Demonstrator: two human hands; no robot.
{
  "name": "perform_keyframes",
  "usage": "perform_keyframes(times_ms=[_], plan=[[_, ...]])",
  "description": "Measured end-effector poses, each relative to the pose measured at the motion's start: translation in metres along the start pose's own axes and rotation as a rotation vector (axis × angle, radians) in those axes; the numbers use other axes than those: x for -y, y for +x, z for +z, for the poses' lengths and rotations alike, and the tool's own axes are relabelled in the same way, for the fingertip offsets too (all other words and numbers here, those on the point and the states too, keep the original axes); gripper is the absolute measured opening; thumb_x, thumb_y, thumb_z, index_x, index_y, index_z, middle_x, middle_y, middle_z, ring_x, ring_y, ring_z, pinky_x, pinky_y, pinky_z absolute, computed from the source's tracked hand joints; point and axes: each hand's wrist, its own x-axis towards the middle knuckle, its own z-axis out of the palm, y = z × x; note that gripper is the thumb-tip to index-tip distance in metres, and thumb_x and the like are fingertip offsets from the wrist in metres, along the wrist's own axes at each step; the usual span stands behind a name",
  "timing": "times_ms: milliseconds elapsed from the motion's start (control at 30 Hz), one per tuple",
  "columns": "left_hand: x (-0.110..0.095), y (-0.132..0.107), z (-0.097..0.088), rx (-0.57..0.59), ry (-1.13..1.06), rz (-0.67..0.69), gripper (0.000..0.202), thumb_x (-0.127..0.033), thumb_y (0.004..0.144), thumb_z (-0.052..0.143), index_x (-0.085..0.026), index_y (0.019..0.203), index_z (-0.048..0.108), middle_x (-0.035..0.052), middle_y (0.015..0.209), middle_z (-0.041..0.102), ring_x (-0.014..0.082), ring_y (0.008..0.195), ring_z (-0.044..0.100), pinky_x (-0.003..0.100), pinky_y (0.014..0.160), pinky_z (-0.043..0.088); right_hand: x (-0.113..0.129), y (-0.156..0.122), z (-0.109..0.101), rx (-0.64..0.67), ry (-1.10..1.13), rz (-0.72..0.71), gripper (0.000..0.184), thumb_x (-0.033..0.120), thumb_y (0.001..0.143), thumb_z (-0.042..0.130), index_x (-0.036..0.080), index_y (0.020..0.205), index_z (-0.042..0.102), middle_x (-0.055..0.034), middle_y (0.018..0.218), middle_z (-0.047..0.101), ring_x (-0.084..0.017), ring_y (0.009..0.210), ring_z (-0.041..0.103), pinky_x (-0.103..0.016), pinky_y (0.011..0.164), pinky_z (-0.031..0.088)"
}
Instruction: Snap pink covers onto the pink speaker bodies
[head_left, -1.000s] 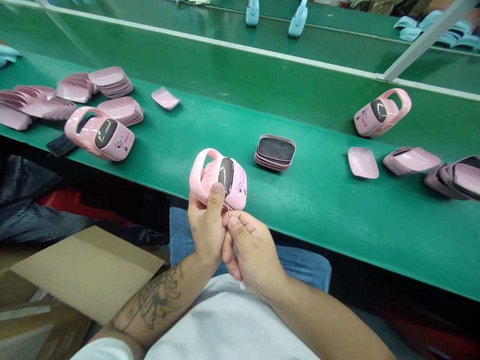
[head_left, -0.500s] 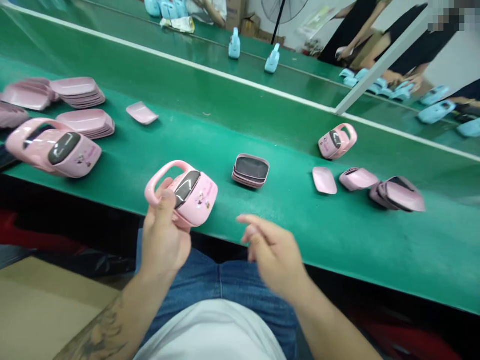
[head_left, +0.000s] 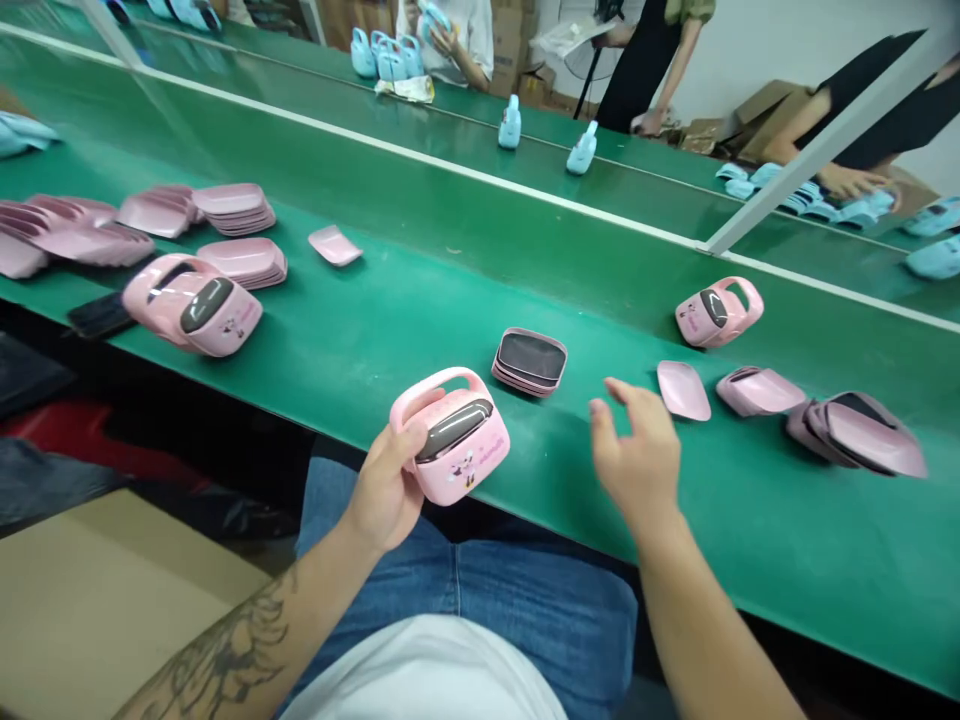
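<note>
My left hand (head_left: pixel 388 485) grips a pink handled plastic case (head_left: pixel 466 462) by its left side, just over the front edge of the green bench. The case has a loop handle, a dark glossy window and a printed cartoon figure on its front. My right hand (head_left: pixel 639 448) is raised over the bench with thumb and forefinger apart, holding nothing. Between and behind my hands sits a short stack of pink trays with a dark panel on top (head_left: pixel 531 362). Nearest to my right hand, on its right, lies a single pink panel (head_left: pixel 683 390).
Another pink case (head_left: pixel 193 303) stands at left beside stacked pink panels (head_left: pixel 244 262) and a dark flat object (head_left: pixel 99 315). A third pink case (head_left: pixel 718 312) and more pink panels (head_left: pixel 862 432) lie at right. Across the white-edged divider (head_left: pixel 420 152), people handle light-blue cases (head_left: pixel 582 148).
My left hand has turned the pink case so its front faces me more. My right hand has moved right and forward, its thumb and forefinger spreading. The camera view has shifted.
</note>
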Motion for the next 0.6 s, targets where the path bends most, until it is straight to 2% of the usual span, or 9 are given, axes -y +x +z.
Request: perform_keyframes(times_ms=[33,67,100,133,200,267,400,600], plan=[[0.003,0.001,0.001,0.007,0.017,0.060,0.054,-0.044,0.082,0.087,-0.019,0.128,0.077,0.0138,0.130,0.080,0.0314,0.115,0.078,0.038,0.094,0.065,0.018,-0.011,0.004,0.045,0.205,-0.058,0.050,0.045,0.107,0.054,0.021,0.151,0.054,-0.0194,0.141,0.067,-0.034,0.132,0.064,-0.056,0.113,0.052],[0.005,0.002,0.003,0.010,0.029,0.111,0.055,-0.044,0.081,0.088,-0.020,0.129,0.076,0.0138,0.129,0.081,0.0315,0.114,0.079,0.038,0.094,0.065,0.036,-0.022,0.008,0.153,0.370,-0.118,0.064,0.051,0.103,0.063,0.025,0.158,0.044,-0.0184,0.149,0.063,-0.033,0.134,0.065,-0.055,0.113,0.055],[0.007,0.003,0.005,0.012,0.038,0.143,0.056,-0.045,0.081,0.089,-0.020,0.129,0.075,0.0142,0.128,0.081,0.0321,0.113,0.079,0.040,0.094,0.065,0.053,-0.031,0.013,0.273,0.455,-0.168,0.088,0.056,0.094,0.075,0.026,0.165,0.032,-0.0190,0.161,0.053,-0.036,0.144,0.058,-0.058,0.118,0.052],[0.008,0.004,0.007,0.011,0.043,0.165,0.058,-0.046,0.080,0.089,-0.019,0.130,0.075,0.0146,0.127,0.081,0.0329,0.112,0.079,0.041,0.094,0.065,0.067,-0.038,0.018,0.327,0.479,-0.200,0.112,0.060,0.083,0.087,0.027,0.169,0.023,-0.0204,0.168,0.044,-0.039,0.154,0.048,-0.061,0.124,0.046],[0.009,0.006,0.012,0.014,0.052,0.181,0.061,-0.047,0.079,0.090,-0.019,0.131,0.073,0.0153,0.126,0.081,0.0341,0.111,0.079,0.043,0.094,0.065,0.087,-0.045,0.027,0.350,0.485,-0.221,0.135,0.056,0.071,0.097,0.026,0.171,0.012,-0.0219,0.173,0.033,-0.042,0.162,0.035,-0.064,0.130,0.038],[0.010,0.009,0.015,0.012,0.075,0.187,0.064,-0.049,0.077,0.091,-0.018,0.131,0.073,0.0155,0.124,0.081,0.0341,0.109,0.079,0.043,0.093,0.066,0.098,-0.044,0.032,0.315,0.484,-0.199,0.134,0.047,0.071,0.100,0.026,0.171,0.013,-0.0215,0.172,0.034,-0.039,0.162,0.035,-0.062,0.132,0.037],[0.016,0.013,0.012,-0.050,0.200,0.255,0.059,-0.054,0.076,0.090,-0.015,0.119,0.077,0.0149,0.116,0.082,0.0320,0.104,0.079,0.040,0.090,0.065,0.103,-0.042,0.034,0.260,0.518,-0.129,0.114,0.032,0.077,0.094,0.024,0.167,0.025,-0.0188,0.166,0.044,-0.035,0.158,0.043,-0.056,0.131,0.040],[0.028,0.011,0.012,-0.137,0.334,0.361,0.054,-0.054,0.079,0.086,-0.014,0.115,0.080,0.0129,0.110,0.082,0.0310,0.103,0.077,0.036,0.088,0.063,0.104,-0.053,0.040,0.255,0.552,-0.047,0.104,0.037,0.082,0.087,0.021,0.166,0.028,-0.0206,0.169,0.044,-0.036,0.158,0.046,-0.057,0.129,0.044]])
